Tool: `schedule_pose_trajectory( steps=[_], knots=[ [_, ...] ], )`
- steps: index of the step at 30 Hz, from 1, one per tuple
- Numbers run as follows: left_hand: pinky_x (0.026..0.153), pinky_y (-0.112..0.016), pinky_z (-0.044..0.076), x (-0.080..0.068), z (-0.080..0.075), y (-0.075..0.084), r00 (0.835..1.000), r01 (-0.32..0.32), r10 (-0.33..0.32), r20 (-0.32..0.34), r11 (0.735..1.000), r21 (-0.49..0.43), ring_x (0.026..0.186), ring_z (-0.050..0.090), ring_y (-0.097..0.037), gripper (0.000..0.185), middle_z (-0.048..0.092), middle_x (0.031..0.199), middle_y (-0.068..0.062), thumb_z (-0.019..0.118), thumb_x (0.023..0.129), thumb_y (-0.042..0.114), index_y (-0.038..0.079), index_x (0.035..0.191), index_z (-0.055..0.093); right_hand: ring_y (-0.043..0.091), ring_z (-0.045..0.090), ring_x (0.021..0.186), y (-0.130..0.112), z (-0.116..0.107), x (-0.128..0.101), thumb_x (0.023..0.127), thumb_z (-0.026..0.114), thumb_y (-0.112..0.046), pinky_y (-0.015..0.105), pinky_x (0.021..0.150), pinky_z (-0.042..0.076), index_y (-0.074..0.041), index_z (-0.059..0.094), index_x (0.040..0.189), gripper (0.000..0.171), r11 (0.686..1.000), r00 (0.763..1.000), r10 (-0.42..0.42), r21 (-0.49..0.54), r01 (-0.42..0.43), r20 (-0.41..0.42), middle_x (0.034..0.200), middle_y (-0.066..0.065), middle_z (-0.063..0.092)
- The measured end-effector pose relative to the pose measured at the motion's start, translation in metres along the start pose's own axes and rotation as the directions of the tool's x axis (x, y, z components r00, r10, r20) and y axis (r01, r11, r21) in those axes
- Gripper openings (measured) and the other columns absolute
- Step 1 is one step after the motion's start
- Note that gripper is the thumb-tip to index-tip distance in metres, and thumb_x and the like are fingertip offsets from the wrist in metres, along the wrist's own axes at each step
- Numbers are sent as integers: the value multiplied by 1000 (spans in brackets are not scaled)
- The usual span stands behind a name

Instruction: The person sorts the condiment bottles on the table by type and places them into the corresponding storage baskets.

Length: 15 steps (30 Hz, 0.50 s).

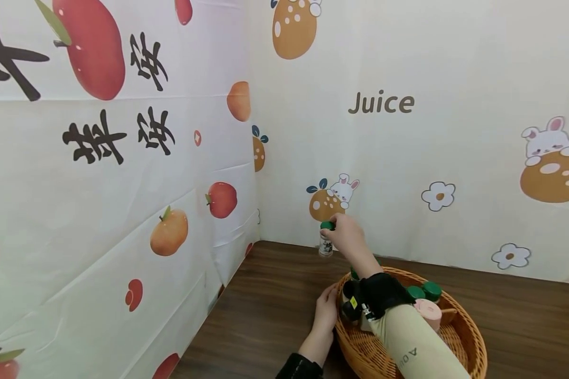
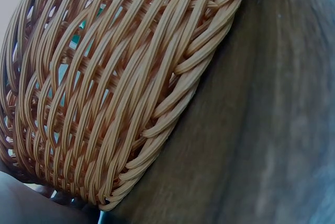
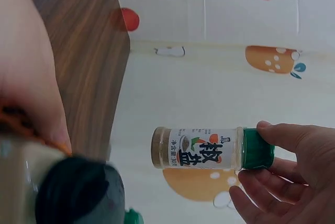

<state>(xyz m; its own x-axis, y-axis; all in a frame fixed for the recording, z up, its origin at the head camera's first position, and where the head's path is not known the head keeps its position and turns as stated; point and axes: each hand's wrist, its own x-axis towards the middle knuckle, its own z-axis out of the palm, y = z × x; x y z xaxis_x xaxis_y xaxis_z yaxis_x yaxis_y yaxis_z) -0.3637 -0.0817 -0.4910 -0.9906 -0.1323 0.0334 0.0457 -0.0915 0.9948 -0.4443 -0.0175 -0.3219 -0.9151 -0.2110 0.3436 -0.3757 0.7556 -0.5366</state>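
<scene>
My right hand (image 1: 350,238) pinches a small seasoning shaker (image 1: 325,247) by its green cap, close over the far part of the table near the back wall. In the right wrist view the shaker (image 3: 201,148) has a white label with dark Chinese characters and brown powder inside; thumb and fingers are round the cap. My left hand (image 1: 326,311) grips the left edge of a round wicker basket (image 1: 479,345). The left wrist view is mostly filled by the woven basket wall (image 2: 120,82), with part of the left hand (image 2: 31,200) at the lower corner.
Inside the basket are green-capped containers (image 1: 431,290), a pink container (image 1: 428,311) and a dark-topped one (image 1: 351,300), partly hidden by my right forearm. A dark wooden table (image 1: 256,305) runs to a left wall (image 1: 99,221) and a back wall (image 1: 389,158) of printed sheets.
</scene>
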Motion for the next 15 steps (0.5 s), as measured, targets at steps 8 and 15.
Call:
schedule_pose_trajectory(
  steps=[8, 15],
  knots=[
    [112, -55, 38, -1, 0, 3, 999, 36, -36, 20, 999, 8, 137, 44, -43, 44, 51, 146, -23, 37, 108, 25, 1, 141, 53, 24, 60, 80, 12, -20, -2, 91, 73, -25, 31, 66, 49, 2, 67, 105, 31, 999, 1000, 26, -27, -26, -11, 95, 15, 69],
    [114, -57, 35, 1, -1, 2, 998, 54, -54, 45, 998, 11, 141, 39, -45, 46, 48, 149, -23, 36, 109, 28, 1, 144, 50, 24, 61, 81, 24, -30, -3, 92, 71, -25, 33, 68, 51, 2, 66, 107, 32, 997, 998, 60, -50, -61, -20, 98, 16, 69]
  ],
)
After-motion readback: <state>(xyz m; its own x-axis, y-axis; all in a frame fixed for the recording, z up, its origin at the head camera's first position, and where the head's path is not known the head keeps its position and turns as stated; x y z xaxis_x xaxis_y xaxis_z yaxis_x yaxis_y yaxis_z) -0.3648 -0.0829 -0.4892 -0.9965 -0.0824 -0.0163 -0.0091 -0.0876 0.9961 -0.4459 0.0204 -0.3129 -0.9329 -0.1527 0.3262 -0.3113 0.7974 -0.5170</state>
